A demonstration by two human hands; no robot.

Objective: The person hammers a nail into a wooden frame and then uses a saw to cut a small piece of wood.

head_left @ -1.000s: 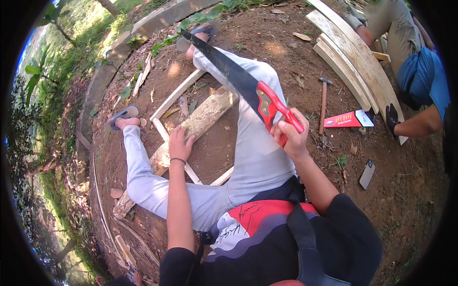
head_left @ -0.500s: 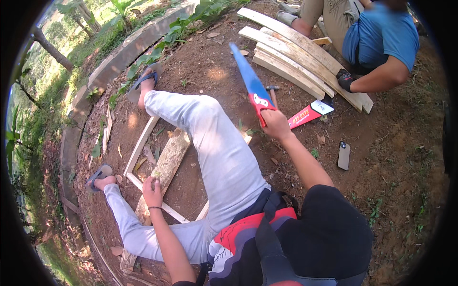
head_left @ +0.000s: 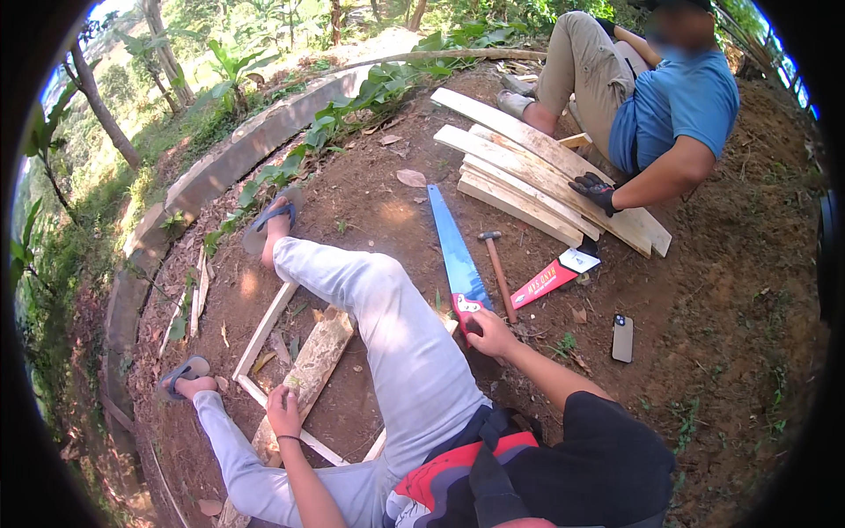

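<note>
My right hand [head_left: 493,335] is closed around the red handle of a hand saw [head_left: 457,249]. The saw's blue blade points away from me, low over or on the soil beside my right knee. My left hand [head_left: 283,410] is over a rough, bark-patched plank [head_left: 320,356] between my legs. Its fingers are bent together at the plank's surface; whatever they may pinch is too small to make out. Around that plank, thin pale wood strips [head_left: 264,330] form an angled frame, partly hidden by my leg. A hammer [head_left: 499,277] with a wooden handle lies right of the saw.
A red and white saw sleeve [head_left: 554,276] and a phone [head_left: 622,339] lie on the ground at right. Beyond them is a stack of boards [head_left: 528,172], with a seated person's gloved hand [head_left: 595,190] on it. A low concrete curb [head_left: 211,172] curves along the left.
My right hand has brought the saw down and nearer to me, from raised to beside the hammer. My left hand stays at the plank. The view has tilted up somewhat.
</note>
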